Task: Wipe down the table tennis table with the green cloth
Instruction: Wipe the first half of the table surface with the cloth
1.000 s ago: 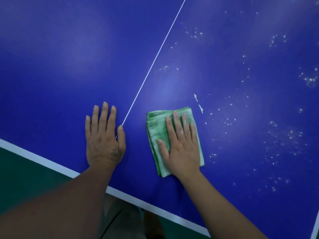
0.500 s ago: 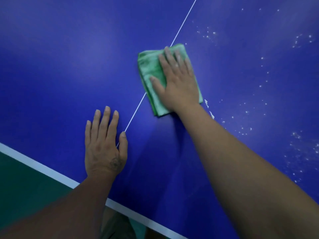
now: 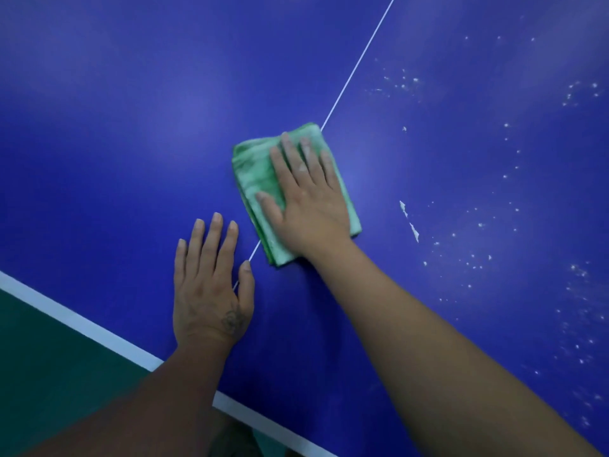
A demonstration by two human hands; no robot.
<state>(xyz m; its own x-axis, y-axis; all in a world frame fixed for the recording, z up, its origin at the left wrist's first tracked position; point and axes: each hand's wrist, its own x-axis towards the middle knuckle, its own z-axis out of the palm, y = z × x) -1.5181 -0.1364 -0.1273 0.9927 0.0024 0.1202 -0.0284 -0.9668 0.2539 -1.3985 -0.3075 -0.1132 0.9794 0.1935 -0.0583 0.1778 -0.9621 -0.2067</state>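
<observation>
1. The right hand (image 3: 308, 199) lies flat, fingers spread, pressing the folded green cloth (image 3: 253, 179) at centre frame.
2. The cloth covers the white line (image 3: 359, 61) on the blue surface (image 3: 131, 127).
3. The left hand (image 3: 211, 285) rests flat and empty, lower centre.
4. White specks (image 3: 474, 258) dot the right side.

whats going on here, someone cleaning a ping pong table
Yes. A person is wiping a blue table tennis table. Their right hand presses flat on a folded green cloth that lies over the thin white centre line. The left hand rests flat on the table near its white-edged border, bracing. White specks and flakes cover the surface to the right of the cloth, so that side is not yet clean.
</observation>
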